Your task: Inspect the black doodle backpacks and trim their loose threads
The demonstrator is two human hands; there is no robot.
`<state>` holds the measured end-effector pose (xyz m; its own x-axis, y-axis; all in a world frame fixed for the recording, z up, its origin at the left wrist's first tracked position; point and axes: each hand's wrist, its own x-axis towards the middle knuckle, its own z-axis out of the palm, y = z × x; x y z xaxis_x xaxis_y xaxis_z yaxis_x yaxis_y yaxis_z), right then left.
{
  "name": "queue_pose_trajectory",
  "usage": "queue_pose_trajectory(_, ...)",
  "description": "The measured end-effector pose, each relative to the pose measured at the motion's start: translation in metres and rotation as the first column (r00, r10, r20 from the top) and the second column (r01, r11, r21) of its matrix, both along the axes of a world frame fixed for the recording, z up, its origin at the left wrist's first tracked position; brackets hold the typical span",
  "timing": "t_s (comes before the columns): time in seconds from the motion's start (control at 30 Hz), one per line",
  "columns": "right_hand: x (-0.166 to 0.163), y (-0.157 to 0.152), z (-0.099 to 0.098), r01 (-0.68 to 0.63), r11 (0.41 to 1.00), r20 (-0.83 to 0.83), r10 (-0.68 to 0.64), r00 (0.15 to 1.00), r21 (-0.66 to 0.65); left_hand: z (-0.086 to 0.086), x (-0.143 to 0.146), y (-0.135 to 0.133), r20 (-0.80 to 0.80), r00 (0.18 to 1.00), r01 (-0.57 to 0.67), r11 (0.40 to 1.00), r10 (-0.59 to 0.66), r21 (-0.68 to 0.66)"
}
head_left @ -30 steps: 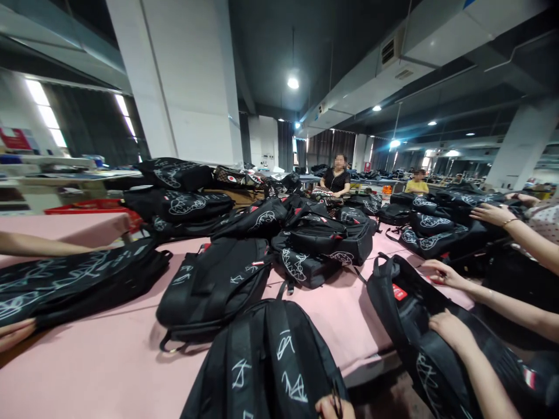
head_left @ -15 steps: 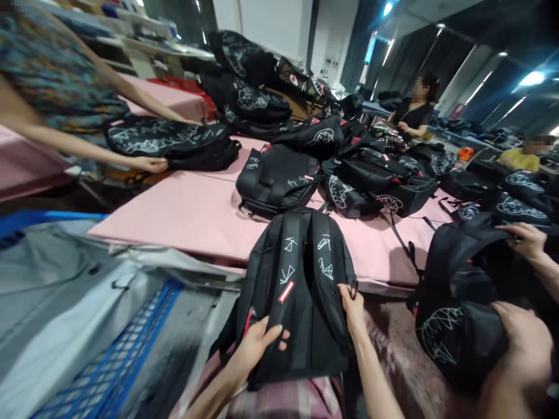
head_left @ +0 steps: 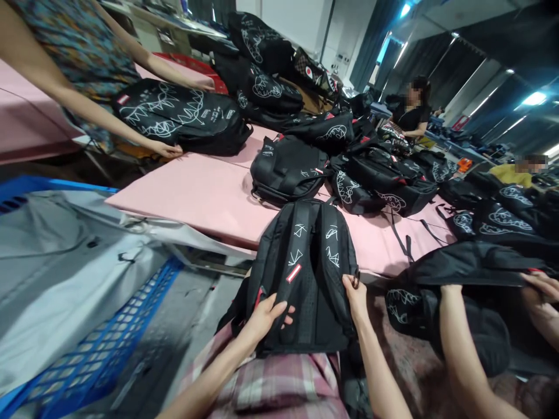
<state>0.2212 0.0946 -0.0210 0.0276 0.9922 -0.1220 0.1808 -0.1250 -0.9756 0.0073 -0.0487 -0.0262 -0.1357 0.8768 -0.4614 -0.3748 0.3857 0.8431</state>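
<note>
A black backpack (head_left: 323, 314) leans over the table's near edge onto my lap, its back panel and two shoulder straps facing up. White scribbles run along the straps, and one carries a red-and-white label (head_left: 294, 273). My left hand (head_left: 267, 319) is closed around the lower part of the left strap, thumb on top, some fingertips showing past it. On the other side, my right hand (head_left: 356, 297) pinches the bag's right edge, with dark zipper pulls just beside its fingers. What lies under the bag is hidden.
More black backpacks (head_left: 288, 169) are heaped along the pink table (head_left: 192, 201). At left a co-worker's hands rest on a scribbled backpack (head_left: 174, 116). At right another person's arms reach into an opened backpack (head_left: 463, 262). A blue crate (head_left: 100, 349) with grey lining stands at lower left.
My view has shifted slightly; both my hands keep their hold on the backpack. At right the other person's backpack has been tipped over, and an arm now reaches inside it.
</note>
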Motion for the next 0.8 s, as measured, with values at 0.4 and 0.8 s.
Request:
queue_pose_trajectory(0.4,-0.020,-0.008,0.054,-0.178,0.971,0.427,0.095,0.899,0.159,0.080,-0.055,0.038,-0.238,0.964,-0.056,0.967,0.118,0.249)
queue_pose_trajectory(0.8,0.005,0.123,0.113,0.072,0.994,-0.031,-0.070,0.997,0.085,0.067,-0.127,0.170,-0.618,0.731,-0.108,0.942,0.291,0.317)
